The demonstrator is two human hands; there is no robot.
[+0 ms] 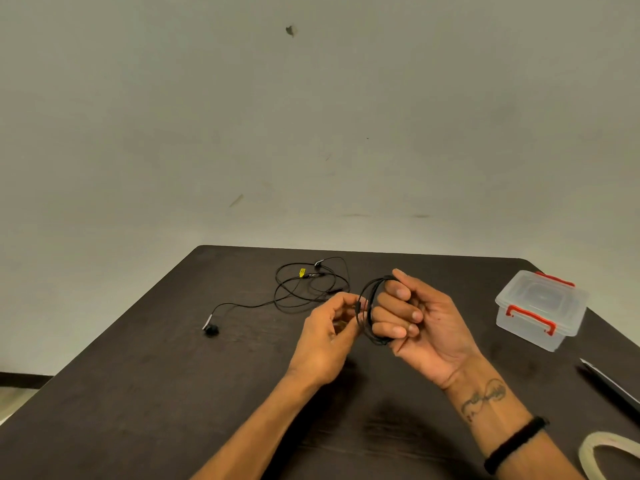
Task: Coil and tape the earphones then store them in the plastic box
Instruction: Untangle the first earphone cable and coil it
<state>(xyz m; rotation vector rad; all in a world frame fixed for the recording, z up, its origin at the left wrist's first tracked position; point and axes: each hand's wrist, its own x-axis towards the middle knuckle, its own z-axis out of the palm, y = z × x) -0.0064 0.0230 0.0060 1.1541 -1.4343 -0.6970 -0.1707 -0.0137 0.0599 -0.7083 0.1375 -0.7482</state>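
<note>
Through the head camera I see two bare forearms with no sleeves reaching into view. My right hand (420, 327) has short, plain nails and no rings that I can make out. On the inside of that wrist sits a dark looping infinity-shaped tattoo (485, 398), and just below it a thick black woven fabric wristband (516, 445). My left hand (327, 336) and its wrist carry nothing.

A dark brown wooden table (145, 393) carries loose black earphones (304, 289) near its far edge. At the right side stand a clear plastic box (540, 310) with red latches, a tape roll (609, 452) and, between them, a dark blade-like tool (613, 386).
</note>
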